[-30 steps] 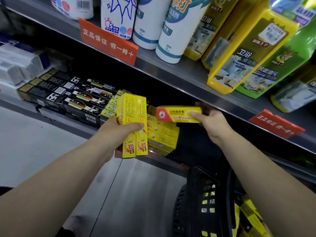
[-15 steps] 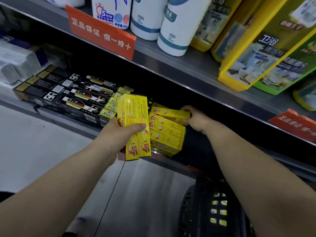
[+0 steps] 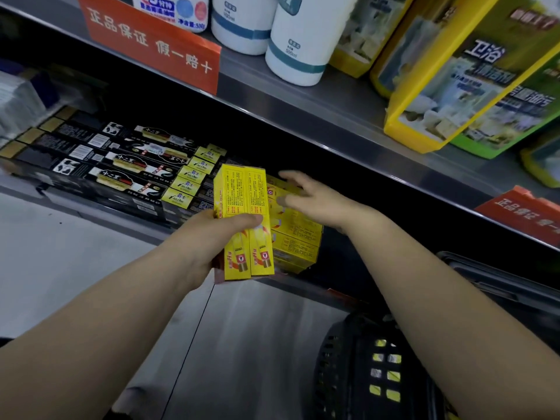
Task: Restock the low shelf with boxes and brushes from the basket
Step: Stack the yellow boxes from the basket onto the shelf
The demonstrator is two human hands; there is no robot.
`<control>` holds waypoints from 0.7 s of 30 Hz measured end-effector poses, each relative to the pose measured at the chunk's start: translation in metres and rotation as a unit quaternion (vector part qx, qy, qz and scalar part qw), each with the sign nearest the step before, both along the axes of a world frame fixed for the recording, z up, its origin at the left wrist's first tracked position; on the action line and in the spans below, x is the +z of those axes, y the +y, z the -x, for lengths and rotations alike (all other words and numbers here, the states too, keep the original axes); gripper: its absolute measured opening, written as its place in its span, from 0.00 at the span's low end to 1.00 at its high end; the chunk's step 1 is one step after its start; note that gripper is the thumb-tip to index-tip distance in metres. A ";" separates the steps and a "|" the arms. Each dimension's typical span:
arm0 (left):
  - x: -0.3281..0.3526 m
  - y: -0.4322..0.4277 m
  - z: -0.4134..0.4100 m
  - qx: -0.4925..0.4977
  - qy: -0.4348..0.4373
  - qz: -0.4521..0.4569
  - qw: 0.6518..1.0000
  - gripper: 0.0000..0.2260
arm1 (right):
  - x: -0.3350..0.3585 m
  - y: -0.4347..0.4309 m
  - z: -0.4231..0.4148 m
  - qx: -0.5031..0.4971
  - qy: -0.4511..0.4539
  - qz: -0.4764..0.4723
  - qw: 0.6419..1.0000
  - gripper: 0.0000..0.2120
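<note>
left grip curled; right grip spread

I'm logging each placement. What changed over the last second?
The right hand carried one yellow box to the stack, laid it on top and let go; it is now open just above it. The left hand still grips its upright boxes; the black boxes and basket are unchanged.

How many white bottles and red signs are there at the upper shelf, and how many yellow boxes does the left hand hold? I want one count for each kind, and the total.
White bottles: 3
Red signs: 2
Yellow boxes gripped in the left hand: 2 showing
Total: 7
</note>
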State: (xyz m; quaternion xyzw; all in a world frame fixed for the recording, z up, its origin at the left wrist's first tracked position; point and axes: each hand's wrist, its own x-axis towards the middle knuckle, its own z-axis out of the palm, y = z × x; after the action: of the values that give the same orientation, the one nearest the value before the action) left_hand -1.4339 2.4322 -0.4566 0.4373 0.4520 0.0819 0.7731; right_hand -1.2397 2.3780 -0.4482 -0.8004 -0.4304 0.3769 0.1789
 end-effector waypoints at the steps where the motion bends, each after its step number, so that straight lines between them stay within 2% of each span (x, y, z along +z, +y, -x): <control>1: 0.001 0.000 0.000 -0.012 -0.010 0.005 1.000 0.10 | 0.008 0.001 0.012 -0.027 0.107 -0.035 0.993 0.24; 3: 0.003 -0.001 0.001 -0.034 -0.032 0.005 0.999 0.10 | 0.019 -0.003 0.029 -0.064 0.267 -0.047 0.960 0.19; 4: 0.004 -0.002 0.001 -0.045 -0.041 0.002 0.998 0.12 | 0.022 -0.005 0.034 -0.073 0.310 -0.047 0.947 0.18; 6: 0.006 -0.004 0.001 -0.052 -0.052 -0.002 0.997 0.17 | 0.026 -0.009 0.035 -0.091 0.342 -0.059 0.934 0.18; 8: 0.007 -0.005 0.001 -0.029 -0.048 -0.009 0.998 0.18 | 0.029 -0.010 0.027 -0.126 0.322 -0.073 0.935 0.14; 10: 0.006 -0.002 0.001 0.016 -0.026 -0.026 0.999 0.16 | 0.027 -0.009 0.013 -0.228 0.284 -0.100 0.926 0.07; 12: 0.005 0.001 0.002 0.053 -0.008 -0.035 0.998 0.17 | 0.020 -0.009 -0.005 -0.372 0.253 -0.145 0.882 0.07; 14: 0.004 0.002 0.001 0.059 0.000 -0.045 0.997 0.16 | 0.012 -0.008 -0.022 -0.446 0.229 -0.194 0.843 0.13; 16: 0.004 0.001 0.001 0.047 -0.001 -0.050 0.998 0.15 | 0.005 -0.006 -0.035 -0.447 0.197 -0.211 0.847 0.13; 19: 0.004 -0.001 0.000 0.025 0.000 -0.051 0.998 0.19 | -0.008 0.002 -0.048 -0.425 0.158 -0.203 0.868 0.13; 21: 0.002 -0.001 0.000 0.024 0.000 -0.055 0.998 0.16 | -0.018 0.007 -0.055 -0.417 0.117 -0.178 0.884 0.20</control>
State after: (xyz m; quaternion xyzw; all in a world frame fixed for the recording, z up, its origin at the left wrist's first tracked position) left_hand -1.4336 2.4315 -0.4546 0.4687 0.4573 0.1248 0.7454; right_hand -1.1845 2.3854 -0.4665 -0.8110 -0.0929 0.2754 0.5078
